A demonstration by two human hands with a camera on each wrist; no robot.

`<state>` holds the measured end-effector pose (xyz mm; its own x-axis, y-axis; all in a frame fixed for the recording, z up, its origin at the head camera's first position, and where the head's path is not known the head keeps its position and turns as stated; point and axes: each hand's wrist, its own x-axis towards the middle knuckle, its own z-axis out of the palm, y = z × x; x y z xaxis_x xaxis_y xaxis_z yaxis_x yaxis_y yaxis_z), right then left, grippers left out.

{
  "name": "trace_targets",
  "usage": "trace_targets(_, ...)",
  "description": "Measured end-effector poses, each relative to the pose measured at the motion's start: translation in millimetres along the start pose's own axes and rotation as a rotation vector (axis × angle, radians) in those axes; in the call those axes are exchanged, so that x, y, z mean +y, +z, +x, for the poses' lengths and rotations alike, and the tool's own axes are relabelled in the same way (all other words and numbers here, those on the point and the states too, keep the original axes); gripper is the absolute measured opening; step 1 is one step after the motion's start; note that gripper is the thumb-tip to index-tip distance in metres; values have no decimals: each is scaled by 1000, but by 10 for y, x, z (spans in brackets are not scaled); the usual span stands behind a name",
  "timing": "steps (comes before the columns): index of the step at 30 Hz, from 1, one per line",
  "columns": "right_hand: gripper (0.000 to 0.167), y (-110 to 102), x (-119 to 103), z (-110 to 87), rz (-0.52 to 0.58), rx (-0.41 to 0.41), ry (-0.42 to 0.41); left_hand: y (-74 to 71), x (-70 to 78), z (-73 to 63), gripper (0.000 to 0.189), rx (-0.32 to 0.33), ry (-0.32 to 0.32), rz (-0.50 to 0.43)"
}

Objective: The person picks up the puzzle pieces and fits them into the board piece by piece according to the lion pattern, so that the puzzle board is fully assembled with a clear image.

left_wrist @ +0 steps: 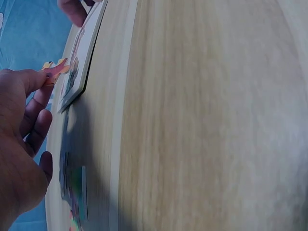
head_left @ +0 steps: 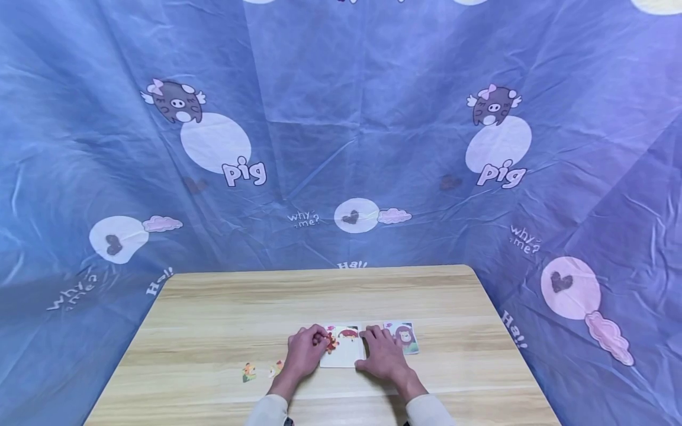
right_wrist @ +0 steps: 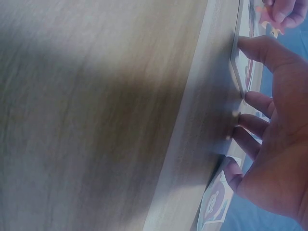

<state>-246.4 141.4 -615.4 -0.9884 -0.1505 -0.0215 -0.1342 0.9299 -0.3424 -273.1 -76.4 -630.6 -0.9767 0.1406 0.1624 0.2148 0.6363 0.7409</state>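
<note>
My left hand point(head_left: 306, 354) pinches a small red-and-orange puzzle piece point(left_wrist: 56, 72) between thumb and forefinger. That piece is at the left side of a white puzzle board point(head_left: 343, 358), tilted just off its surface. Printed or fitted picture parts run along the board's far edge, including a reddish-brown figure point(head_left: 348, 333). My right hand point(head_left: 385, 358) has its fingers spread, with thumb and forefinger touching the board's right edge. Its other fingers reach toward a lion picture card point(head_left: 411, 348), and the little finger is at that card's edge in the right wrist view.
Two loose puzzle pieces lie left of my left hand: a green-and-orange one point(head_left: 248, 372) and a pale one point(head_left: 274, 369), partly hidden by the wrist. The wooden table point(head_left: 213, 307) meets a blue patterned cloth point(head_left: 357, 148) behind and at both sides.
</note>
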Motion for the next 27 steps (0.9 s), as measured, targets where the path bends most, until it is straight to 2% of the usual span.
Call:
trace_targets(9,74,14,1,36,16,14,12,114,13,91,6,-19,46,57)
trace_targets(19,75,60,17,34,10,9,12,208,30,97,7,-21,26,81)
trace_targets(23,75,49,22,44,9,7,7,236,31,105,6,3,49,112)
trace_targets(27,75,36,32,58,8,6,8,235,28,110,15,41,86,138)
